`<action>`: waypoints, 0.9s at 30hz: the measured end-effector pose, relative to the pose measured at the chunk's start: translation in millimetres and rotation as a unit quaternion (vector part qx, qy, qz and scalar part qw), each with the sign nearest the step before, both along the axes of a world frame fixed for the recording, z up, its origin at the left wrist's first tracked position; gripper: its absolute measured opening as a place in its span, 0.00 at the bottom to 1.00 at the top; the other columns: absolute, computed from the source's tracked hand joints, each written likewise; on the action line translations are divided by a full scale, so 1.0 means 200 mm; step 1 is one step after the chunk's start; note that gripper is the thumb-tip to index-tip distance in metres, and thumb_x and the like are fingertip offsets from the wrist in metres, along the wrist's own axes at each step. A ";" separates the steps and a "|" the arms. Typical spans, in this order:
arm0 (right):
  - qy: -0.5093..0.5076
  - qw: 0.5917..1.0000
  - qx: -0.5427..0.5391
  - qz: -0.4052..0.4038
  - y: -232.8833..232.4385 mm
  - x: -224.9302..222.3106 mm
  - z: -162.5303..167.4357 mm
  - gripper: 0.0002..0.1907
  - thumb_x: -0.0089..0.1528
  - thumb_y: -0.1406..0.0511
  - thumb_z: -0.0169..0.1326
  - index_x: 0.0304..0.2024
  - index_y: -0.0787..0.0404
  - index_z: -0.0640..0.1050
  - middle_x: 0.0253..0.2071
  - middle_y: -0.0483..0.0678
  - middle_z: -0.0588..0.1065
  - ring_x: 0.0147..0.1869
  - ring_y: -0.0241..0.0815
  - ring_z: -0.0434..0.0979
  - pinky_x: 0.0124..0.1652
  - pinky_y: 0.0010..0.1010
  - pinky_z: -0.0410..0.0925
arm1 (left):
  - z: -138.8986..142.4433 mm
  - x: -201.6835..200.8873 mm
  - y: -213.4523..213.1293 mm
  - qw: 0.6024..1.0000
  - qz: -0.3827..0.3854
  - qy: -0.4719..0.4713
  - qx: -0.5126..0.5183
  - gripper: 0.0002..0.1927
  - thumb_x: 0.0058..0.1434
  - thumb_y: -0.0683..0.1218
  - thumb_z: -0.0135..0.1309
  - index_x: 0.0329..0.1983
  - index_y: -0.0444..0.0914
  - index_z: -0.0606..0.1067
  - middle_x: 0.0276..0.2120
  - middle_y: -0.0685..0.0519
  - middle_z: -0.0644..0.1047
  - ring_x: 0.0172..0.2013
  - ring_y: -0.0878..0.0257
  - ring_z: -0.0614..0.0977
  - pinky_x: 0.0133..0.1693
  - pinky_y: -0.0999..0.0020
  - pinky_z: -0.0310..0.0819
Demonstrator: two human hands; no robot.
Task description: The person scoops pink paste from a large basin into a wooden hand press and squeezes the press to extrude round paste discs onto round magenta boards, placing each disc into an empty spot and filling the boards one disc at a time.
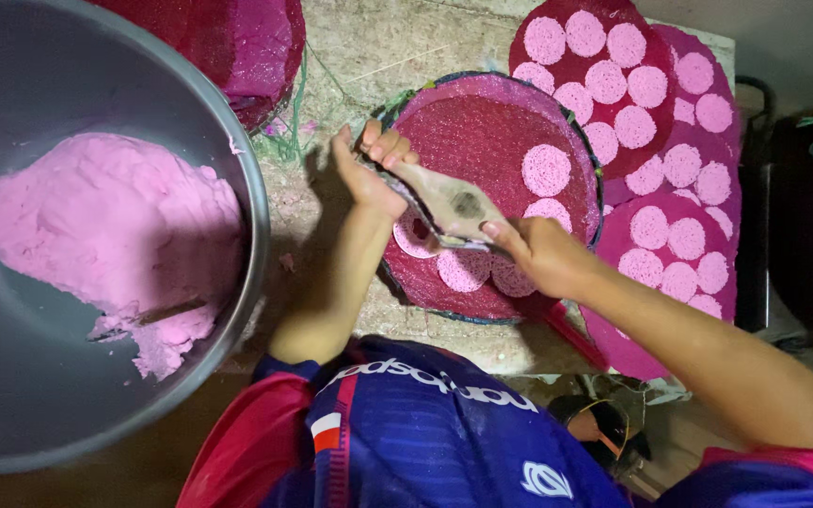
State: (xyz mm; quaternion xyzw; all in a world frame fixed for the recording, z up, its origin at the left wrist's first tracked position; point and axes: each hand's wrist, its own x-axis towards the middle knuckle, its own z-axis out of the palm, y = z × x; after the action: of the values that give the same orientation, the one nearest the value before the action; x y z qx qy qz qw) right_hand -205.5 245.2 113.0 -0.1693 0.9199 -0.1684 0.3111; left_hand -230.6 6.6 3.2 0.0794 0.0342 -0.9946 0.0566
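Note:
Both hands hold a grey-brown hand press over a round dark-red mesh tray. My left hand grips the press's far end at the tray's left rim. My right hand grips its near end, lower right. Under the press a pink lacy ring lies on the mesh, with finished pink discs beside it and two more discs toward the tray's right side.
A large metal bowl at left holds a mound of pink dough with a utensil stuck in it. Overlapping trays of several pink discs sit at upper right. A magenta stack lies top left.

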 end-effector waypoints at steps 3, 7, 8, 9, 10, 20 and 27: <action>0.046 0.998 -0.032 0.005 -0.02 -0.02 0.02 0.33 0.68 0.45 0.40 0.45 0.68 0.79 0.23 0.62 0.74 0.30 0.58 0.78 0.37 0.49 0.68 | 0.03 -0.06 -0.02 0.999 0.010 0.021 -0.030 0.21 0.65 0.62 0.37 0.21 0.46 0.61 0.15 0.61 0.59 0.19 0.65 0.61 0.29 0.64 0.59; 0.005 0.999 -0.033 -0.028 -0.07 0.00 0.00 0.33 0.69 0.46 0.41 0.39 0.71 0.79 0.23 0.66 0.75 0.30 0.62 0.80 0.37 0.51 0.69 | 0.05 -0.07 -0.09 0.998 0.009 0.025 -0.066 0.22 0.67 0.62 0.36 0.22 0.46 0.61 0.16 0.61 0.58 0.19 0.65 0.60 0.29 0.64 0.58; 0.000 0.999 -0.040 -0.033 -0.07 0.00 0.00 0.32 0.69 0.46 0.41 0.40 0.70 0.79 0.23 0.65 0.75 0.30 0.61 0.80 0.37 0.50 0.70 | 0.05 -0.07 -0.09 0.997 0.010 0.014 -0.070 0.22 0.67 0.62 0.36 0.22 0.46 0.61 0.16 0.60 0.58 0.19 0.65 0.60 0.30 0.63 0.59; -0.006 0.998 -0.047 -0.039 -0.07 0.00 -0.01 0.32 0.69 0.46 0.41 0.40 0.69 0.79 0.23 0.64 0.76 0.30 0.60 0.81 0.36 0.49 0.70 | 0.05 -0.06 -0.08 0.997 0.011 0.002 -0.075 0.22 0.67 0.62 0.36 0.22 0.46 0.61 0.16 0.60 0.58 0.19 0.64 0.60 0.30 0.62 0.59; -0.013 0.998 -0.053 -0.044 -0.06 0.00 -0.02 0.31 0.69 0.47 0.42 0.41 0.68 0.79 0.23 0.63 0.77 0.30 0.59 0.82 0.36 0.49 0.71 | 0.06 -0.06 -0.08 0.998 0.012 0.008 -0.068 0.22 0.67 0.62 0.35 0.21 0.46 0.61 0.16 0.60 0.58 0.19 0.64 0.60 0.30 0.63 0.59; 0.117 0.953 -0.280 -0.007 -0.02 0.04 -0.22 0.28 0.69 0.47 0.49 0.45 0.67 0.77 0.27 0.54 0.74 0.30 0.46 0.74 0.34 0.41 0.68 | 0.08 0.04 -0.22 0.966 -0.007 0.030 -0.258 0.23 0.66 0.62 0.37 0.46 0.40 0.70 0.41 0.49 0.74 0.44 0.57 0.77 0.51 0.61 0.73; 0.071 0.866 -0.473 -0.148 0.18 0.18 -0.22 0.42 0.65 0.35 0.44 0.51 0.68 0.75 0.28 0.46 0.73 0.27 0.31 0.71 0.26 0.26 0.64 | 0.01 0.43 -0.06 0.358 -0.023 0.144 -0.922 0.54 0.48 0.50 0.70 0.73 0.31 0.54 0.59 0.36 0.71 0.60 0.44 0.71 0.58 0.48 0.67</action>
State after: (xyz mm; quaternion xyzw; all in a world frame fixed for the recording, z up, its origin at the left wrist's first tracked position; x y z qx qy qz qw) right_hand -169.6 281.0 68.6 -0.1697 0.7639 -0.6147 0.0994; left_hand -145.0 -4.7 6.2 -0.1662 -0.8987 -0.4004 0.0656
